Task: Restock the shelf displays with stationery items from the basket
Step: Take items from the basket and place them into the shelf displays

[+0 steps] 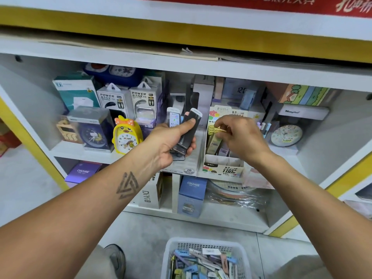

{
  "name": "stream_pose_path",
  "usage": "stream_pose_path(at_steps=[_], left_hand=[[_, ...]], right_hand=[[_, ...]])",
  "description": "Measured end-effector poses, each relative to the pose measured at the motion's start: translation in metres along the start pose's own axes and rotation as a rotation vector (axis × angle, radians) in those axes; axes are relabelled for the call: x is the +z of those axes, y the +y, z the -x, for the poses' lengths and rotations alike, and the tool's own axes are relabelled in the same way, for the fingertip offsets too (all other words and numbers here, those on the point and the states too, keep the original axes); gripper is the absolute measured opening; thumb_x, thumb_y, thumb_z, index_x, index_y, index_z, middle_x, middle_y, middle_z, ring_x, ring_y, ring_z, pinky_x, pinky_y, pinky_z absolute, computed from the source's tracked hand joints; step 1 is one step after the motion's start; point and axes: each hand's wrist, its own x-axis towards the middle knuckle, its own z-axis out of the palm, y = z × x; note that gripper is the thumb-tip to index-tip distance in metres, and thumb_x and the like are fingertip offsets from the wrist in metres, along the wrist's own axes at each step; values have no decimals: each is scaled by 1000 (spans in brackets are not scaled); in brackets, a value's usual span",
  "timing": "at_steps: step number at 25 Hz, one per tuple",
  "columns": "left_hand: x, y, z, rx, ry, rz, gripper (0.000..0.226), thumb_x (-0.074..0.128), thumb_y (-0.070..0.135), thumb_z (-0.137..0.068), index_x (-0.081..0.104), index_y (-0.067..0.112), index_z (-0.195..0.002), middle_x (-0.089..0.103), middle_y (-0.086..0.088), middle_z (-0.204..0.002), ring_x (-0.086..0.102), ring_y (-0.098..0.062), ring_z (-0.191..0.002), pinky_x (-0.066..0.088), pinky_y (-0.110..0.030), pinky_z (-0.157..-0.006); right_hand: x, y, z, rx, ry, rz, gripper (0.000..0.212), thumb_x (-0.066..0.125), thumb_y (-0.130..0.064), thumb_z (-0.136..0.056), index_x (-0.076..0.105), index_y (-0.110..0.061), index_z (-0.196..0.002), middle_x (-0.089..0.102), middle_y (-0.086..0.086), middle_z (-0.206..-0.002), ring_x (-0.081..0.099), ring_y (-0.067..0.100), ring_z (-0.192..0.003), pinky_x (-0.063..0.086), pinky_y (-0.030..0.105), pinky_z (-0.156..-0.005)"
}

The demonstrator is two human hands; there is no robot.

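Two hands up: left grips lead packs; right pinches yellow pack over display box.

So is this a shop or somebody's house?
Most likely a shop selling stationery. Boxed power banks with hang tabs and a duck alarm clock sit on the shelf, and the left hand holds lead packs above a restocking basket.

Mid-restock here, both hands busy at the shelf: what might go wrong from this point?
The left hand grips a fanned stack of lead cases; one may slip out and fall. The right hand pinches a yellow packet in the crowded display box, so forcing it could tip its neighbours.
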Motion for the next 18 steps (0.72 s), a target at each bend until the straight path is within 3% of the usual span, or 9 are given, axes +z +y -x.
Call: stream_pose_path(at_steps=[4,7,9,11,13,14,18], left_hand=[[-2,-4,2,-22,-48,-43,37,79,31,-82,66,6,-106,70,-15,-69,65,-23,-52,53,-27,-47],[-2,-5,2,-34,-60,-50,38,79,35,-81,66,7,-103,70,-15,-70,65,-24,-52,53,-27,-48],[0,-7,2,-44,-71,-63,36,79,37,-81,67,7,-96,70,-15,-69,65,-24,-52,53,-27,-47],[3,-9,3,-51,-92,-78,31,77,38,-82,68,9,-86,69,-14,-67,65,-23,-51,53,-26,-46],[8,-11,4,-61,-115,-95,32,77,41,-82,68,10,-83,69,-13,-66,64,-22,-50,52,-25,-46],[10,-11,4,-69,-126,-105,35,76,43,-82,67,10,-84,68,-14,-66,64,-23,-50,52,-25,-46],[18,-13,4,-82,-125,-98,41,72,45,-86,65,5,-94,69,-16,-66,64,-25,-48,52,-26,-44]], right_hand=[[8,-1,2,16,-67,-5,4,68,-12,-91,66,-14,-95,67,4,-83,61,28,-80,53,43,-74],[12,0,1,-73,-96,210,19,57,0,-93,73,-9,-100,66,6,-102,63,32,-91,53,45,-76],[11,0,-1,-49,-39,226,25,55,1,-93,74,-9,-107,65,6,-110,63,31,-96,54,43,-78],[8,-7,-5,143,17,-128,25,55,-7,-98,73,-12,-114,72,4,-103,66,24,-91,55,36,-80],[3,-14,-6,398,-2,-684,21,58,-16,-100,71,-14,-118,74,0,-84,66,18,-71,54,30,-62],[0,-16,-6,452,-17,-849,20,63,-18,-99,70,-12,-117,73,0,-78,65,17,-64,50,27,-55],[-11,-17,-2,492,-36,-978,12,73,-2,-88,68,0,-100,69,15,-74,58,16,-51,47,23,-51]])
